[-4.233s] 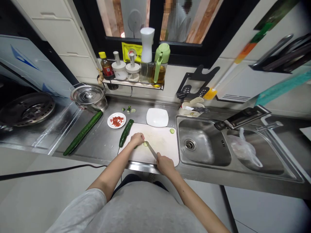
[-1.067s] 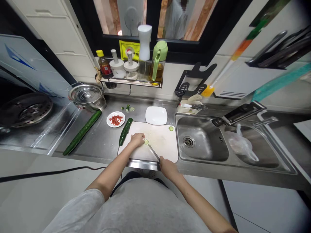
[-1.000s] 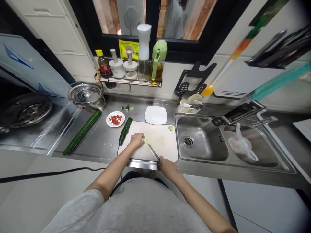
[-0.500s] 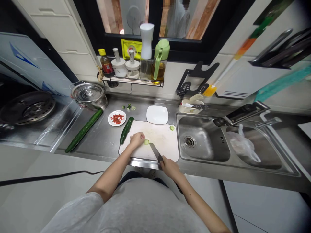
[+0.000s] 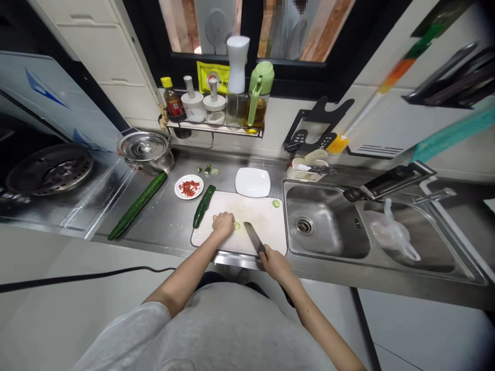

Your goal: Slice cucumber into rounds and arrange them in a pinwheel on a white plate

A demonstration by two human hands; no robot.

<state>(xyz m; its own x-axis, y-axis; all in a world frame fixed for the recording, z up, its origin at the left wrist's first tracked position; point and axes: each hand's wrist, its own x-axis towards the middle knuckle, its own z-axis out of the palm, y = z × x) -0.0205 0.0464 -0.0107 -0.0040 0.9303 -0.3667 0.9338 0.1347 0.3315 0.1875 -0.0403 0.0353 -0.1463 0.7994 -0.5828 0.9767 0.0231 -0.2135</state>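
Observation:
My left hand (image 5: 223,225) is closed over a piece of cucumber (image 5: 236,226) on the white cutting board (image 5: 263,234). Pale green shows at the right of the fingers, and a little at the left; the rest is covered. My right hand (image 5: 274,263) grips a kitchen knife (image 5: 253,238) by its handle. The blade tip points away from me, just right of the cucumber and apart from it. At the board's far right corner lies a cucumber slice (image 5: 276,203). A cut length of dark green cucumber (image 5: 203,207) rests along the board's left edge.
A long whole cucumber (image 5: 137,206) lies on the counter at left, near a steel pot (image 5: 149,154). Beyond the board are a small plate (image 5: 177,191) of chopped red pieces, cucumber ends (image 5: 208,169) and a white dish (image 5: 252,182). The sink (image 5: 328,221) adjoins at right.
My left hand has gone from beside the cucumber to lying over it, covering most of it. The knife has drawn slightly right, away from the cucumber. The view has shifted a little.

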